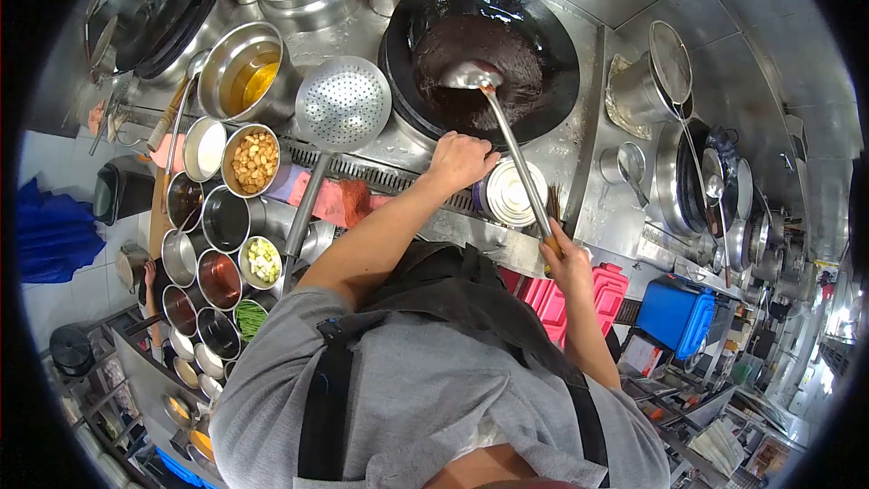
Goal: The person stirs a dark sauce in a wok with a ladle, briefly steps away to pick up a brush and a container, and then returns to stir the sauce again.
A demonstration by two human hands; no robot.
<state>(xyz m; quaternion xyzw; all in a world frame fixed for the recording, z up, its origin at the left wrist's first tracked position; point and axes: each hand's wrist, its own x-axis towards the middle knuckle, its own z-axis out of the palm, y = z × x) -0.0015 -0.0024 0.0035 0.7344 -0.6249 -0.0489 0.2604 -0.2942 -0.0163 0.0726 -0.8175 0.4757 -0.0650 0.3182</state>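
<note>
A large black wok (554, 63) on the stove holds a dark reddish-brown liquid. My left hand (463, 161) is closed at its near rim; the part under the fingers is hidden. With fingers wrapped round the end of its long handle, my right hand (568, 263) holds a metal ladle (471, 75), whose bowl dips into the liquid. Between my hands, below the wok, sits a round tin (516, 195) with a pale top. Left of the wok, a perforated strainer (344, 104) lies with its handle towards me.
To the left stand a pot of yellow oil (210, 81), a bowl of browned cubes (254, 159) and several metal containers, one with chopped green-white pieces (263, 260). On the right are a sieve (670, 62) over a pot and stacked woks (681, 181). A co-worker's arm (150, 294) shows at lower left.
</note>
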